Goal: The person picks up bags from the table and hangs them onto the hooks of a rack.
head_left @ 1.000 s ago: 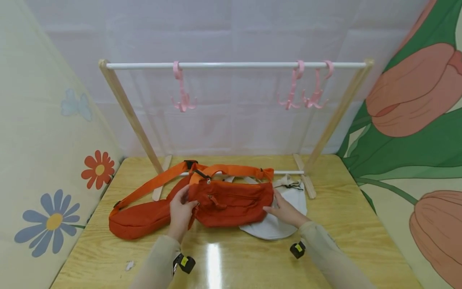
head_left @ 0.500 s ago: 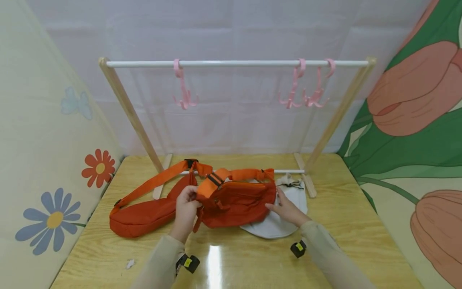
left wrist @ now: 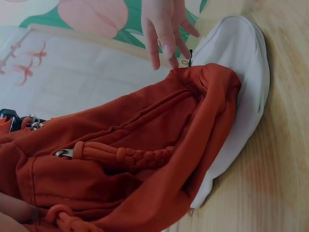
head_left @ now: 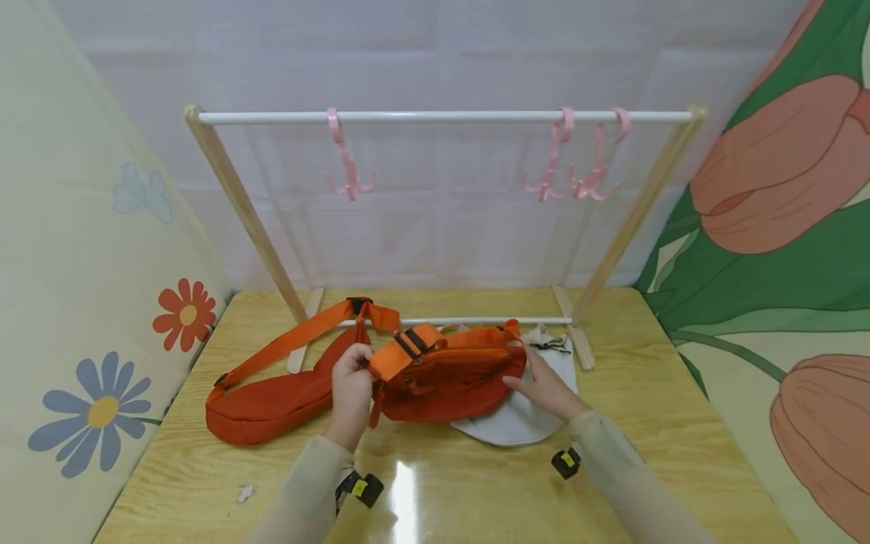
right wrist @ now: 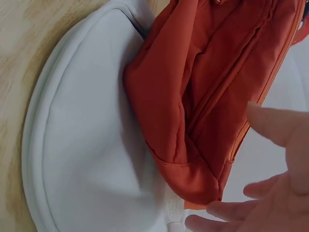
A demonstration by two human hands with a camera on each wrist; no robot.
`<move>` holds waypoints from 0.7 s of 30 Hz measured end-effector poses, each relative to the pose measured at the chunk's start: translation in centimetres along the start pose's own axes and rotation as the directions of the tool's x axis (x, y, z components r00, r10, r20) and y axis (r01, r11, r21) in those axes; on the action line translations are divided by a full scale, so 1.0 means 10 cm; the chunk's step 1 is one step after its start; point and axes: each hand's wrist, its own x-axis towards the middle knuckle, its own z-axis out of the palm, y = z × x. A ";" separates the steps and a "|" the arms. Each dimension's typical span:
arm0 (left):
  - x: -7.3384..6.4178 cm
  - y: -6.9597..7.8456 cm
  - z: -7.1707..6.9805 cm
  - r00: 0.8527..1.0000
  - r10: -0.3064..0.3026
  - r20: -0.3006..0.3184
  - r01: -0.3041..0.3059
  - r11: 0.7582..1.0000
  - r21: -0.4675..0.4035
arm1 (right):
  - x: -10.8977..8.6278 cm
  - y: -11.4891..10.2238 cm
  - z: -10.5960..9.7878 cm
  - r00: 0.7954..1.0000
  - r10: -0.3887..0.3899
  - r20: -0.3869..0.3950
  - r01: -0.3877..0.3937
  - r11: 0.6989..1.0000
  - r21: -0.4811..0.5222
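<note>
In the head view, an orange-red waist bag (head_left: 442, 397) sits at mid-table, its orange strap and black buckle folded over its top left. My left hand (head_left: 351, 389) pinches the bag's left end. At the other end my right hand (head_left: 547, 389) has its fingers spread and loosely extended. The right wrist view shows the right hand (right wrist: 275, 193) beside the bag's corner, gripping nothing; whether a fingertip touches it is unclear. Braided zipper pulls (left wrist: 128, 155) hang on the bag's front in the left wrist view. Partly beneath the bag lies a white bag (head_left: 526, 423).
A second orange-red bag (head_left: 272, 412) with a long strap lies to the left. Behind stands a wooden rack with a white top rail (head_left: 448, 117), carrying pink hooks (head_left: 350, 177), two more to the right. A lower bar (head_left: 476, 321) runs behind the bags. A white scrap (head_left: 245, 493) lies front left.
My left hand has moved slightly right with the waist bag's left end, parting it from the second bag. The strap and buckle have flopped forward over that end. My right hand barely shifts.
</note>
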 end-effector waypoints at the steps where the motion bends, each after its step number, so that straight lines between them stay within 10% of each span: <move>1: 0.00 0.01 0.01 1.000 0.004 0.002 -0.004 1.000 -0.008 | 0.00 -0.01 0.00 1.000 -0.019 -0.005 0.019 1.000 -0.014; 21: 0.01 0.15 0.23 0.981 0.173 -0.083 -0.187 0.961 -0.205 | -0.06 -0.43 -0.05 0.987 -0.131 -0.088 0.106 0.963 -0.249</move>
